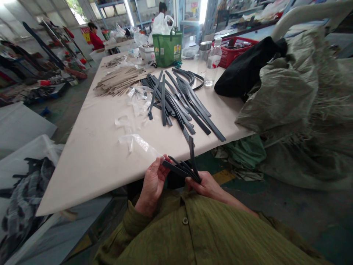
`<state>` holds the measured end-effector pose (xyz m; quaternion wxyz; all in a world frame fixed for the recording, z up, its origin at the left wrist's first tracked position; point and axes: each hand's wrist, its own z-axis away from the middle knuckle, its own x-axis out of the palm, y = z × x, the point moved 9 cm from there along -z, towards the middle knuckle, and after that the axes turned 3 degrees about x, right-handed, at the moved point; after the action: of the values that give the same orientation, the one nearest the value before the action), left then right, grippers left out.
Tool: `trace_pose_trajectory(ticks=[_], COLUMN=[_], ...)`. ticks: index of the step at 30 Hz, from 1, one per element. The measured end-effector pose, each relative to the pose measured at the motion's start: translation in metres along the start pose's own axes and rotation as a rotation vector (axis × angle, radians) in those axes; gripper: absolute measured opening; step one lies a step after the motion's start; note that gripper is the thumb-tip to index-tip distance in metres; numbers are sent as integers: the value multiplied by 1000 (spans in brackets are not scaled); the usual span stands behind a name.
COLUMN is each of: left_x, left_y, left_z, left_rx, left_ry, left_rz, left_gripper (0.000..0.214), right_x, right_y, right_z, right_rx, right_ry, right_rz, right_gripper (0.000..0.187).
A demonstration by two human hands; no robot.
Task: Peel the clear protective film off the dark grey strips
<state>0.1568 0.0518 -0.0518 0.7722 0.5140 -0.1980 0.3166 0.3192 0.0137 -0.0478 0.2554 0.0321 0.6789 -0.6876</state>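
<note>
Several dark strips (180, 171) clasped in right fingers (194, 184).

The single camera sits on the person's head, looking forward and down over an olive-green buttoned cloth shirt (187, 228), which fills the foreground below the hands. The bare left hand (154, 180) and bare right hand (203, 183) are close, low and near mid-frame. Beyond them, the wide view takes in a smooth beige tabletop (96, 143) and the distant workshop.
</note>
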Motion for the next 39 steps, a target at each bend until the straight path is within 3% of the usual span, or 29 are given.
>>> trace_pose_trajectory(ticks=[5, 11, 32, 39], left_x=[-7, -14, -2, -4], left_y=[7, 4, 8, 3], left_z=[-2, -4, 3, 2], left_rx=[69, 46, 146, 96], left_ry=[30, 93, -6, -17], left_rz=[4, 75, -134, -131], left_gripper=[16, 19, 25, 31], right_x=[-3, -1, -1, 2], right_y=[-2, -5, -1, -4], right_z=[3, 7, 8, 9], right_rx=[-18, -43, -3, -33], right_ry=[-2, -26, -14, -51], right_rz=[0, -10, -3, -1], right_gripper=[42, 47, 41, 46])
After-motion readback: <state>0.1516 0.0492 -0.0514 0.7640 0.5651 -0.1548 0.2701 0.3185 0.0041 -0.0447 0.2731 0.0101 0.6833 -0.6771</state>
